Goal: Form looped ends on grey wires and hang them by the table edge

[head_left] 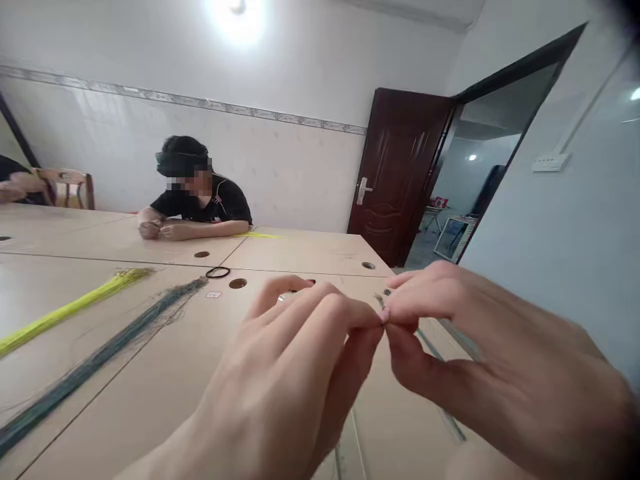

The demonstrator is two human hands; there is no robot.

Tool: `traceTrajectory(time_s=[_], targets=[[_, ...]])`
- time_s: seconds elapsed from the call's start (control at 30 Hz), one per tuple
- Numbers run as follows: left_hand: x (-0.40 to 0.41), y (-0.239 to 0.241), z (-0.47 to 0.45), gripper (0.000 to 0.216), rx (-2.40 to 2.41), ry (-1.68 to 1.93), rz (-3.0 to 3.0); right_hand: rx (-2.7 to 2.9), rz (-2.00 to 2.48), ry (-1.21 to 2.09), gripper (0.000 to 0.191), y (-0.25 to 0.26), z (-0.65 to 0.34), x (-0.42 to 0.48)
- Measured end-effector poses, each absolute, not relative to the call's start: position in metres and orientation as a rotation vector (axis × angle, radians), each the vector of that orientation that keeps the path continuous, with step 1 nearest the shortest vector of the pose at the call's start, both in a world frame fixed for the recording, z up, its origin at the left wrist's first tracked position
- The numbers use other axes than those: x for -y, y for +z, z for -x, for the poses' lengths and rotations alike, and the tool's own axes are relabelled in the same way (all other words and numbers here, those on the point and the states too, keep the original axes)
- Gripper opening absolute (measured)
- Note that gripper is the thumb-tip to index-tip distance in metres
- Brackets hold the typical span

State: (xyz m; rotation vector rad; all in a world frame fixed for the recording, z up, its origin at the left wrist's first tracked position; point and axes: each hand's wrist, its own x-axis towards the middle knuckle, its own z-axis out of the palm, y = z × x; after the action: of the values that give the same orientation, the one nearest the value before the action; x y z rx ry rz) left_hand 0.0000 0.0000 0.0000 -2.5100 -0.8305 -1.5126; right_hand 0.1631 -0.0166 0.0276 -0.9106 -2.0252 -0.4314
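Observation:
My left hand [300, 360] and my right hand [460, 340] meet fingertip to fingertip above the table. Both are closed in a pinch. Whatever sits between the fingertips is tiny and mostly hidden, so I cannot make it out. Just behind the fingertips, a small frayed tuft [380, 300] shows. To the left of my left hand lies a long bundle of dark green strands [125, 340], loose at its far end. A bright yellow bundle of strands [75, 308] lies farther left.
On the wooden table [165, 393] are a black ring [218, 273], a small white label [213, 295] and several round holes. Across it, a person in black [215, 200] leans on the tabletop near thin yellow strands [263, 235]. Beyond is an open brown door [400, 167].

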Motion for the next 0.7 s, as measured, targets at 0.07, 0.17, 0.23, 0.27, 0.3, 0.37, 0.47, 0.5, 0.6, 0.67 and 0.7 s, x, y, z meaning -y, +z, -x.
traceTrajectory(time_s=[0.07, 0.17, 0.23, 0.27, 0.3, 0.37, 0.47, 0.5, 0.6, 0.67, 0.7], targets=[[0.0029, 0.0018, 0.0005, 0.012, 0.823, -1.531, 2.516, 2.042, 0.886, -0.456, 0.012, 0.0247, -0.1635, 0.0180], [0.0043, 0.0020, 0.0006, 0.011, 0.846, -1.559, 2.493, 2.030, 0.869, -0.489, 0.013, 0.0222, -0.1636, 0.0180], [0.0030, 0.0005, 0.0001, 0.010, 0.873, -1.580, 2.459, 1.987, 0.879, -0.497, 0.012, 0.0219, -0.1637, 0.0170], [0.0019, -0.0003, -0.0001, 0.009, 0.879, -1.587, 2.448, 1.965, 0.886, -0.491, 0.012, 0.0219, -0.1638, 0.0167], [0.0008, -0.0011, -0.0004, 0.009, 0.880, -1.588, 2.449, 1.946, 0.895, -0.481, 0.011, 0.0220, -0.1639, 0.0166], [-0.0012, -0.0018, -0.0006, 0.009, 0.867, -1.592, 2.463, 1.935, 0.903, -0.477, 0.007, 0.0220, -0.1642, 0.0169], [-0.0021, -0.0010, -0.0004, 0.010, 0.855, -1.592, 2.478, 1.940, 0.910, -0.490, 0.005, 0.0217, -0.1640, 0.0179], [-0.0019, -0.0005, -0.0003, 0.010, 0.855, -1.590, 2.479, 1.940, 0.912, -0.488, 0.005, 0.0217, -0.1639, 0.0182], [-0.0010, 0.0004, -0.0003, 0.010, 0.831, -1.585, 2.478, 1.938, 0.913, -0.476, 0.008, 0.0218, -0.1637, 0.0188], [-0.0009, 0.0002, -0.0006, 0.010, 0.805, -1.572, 2.478, 1.944, 0.912, -0.478, 0.008, 0.0221, -0.1640, 0.0190], [-0.0011, 0.0000, -0.0007, 0.010, 0.805, -1.566, 2.475, 1.944, 0.912, -0.474, 0.008, 0.0223, -0.1643, 0.0190]])
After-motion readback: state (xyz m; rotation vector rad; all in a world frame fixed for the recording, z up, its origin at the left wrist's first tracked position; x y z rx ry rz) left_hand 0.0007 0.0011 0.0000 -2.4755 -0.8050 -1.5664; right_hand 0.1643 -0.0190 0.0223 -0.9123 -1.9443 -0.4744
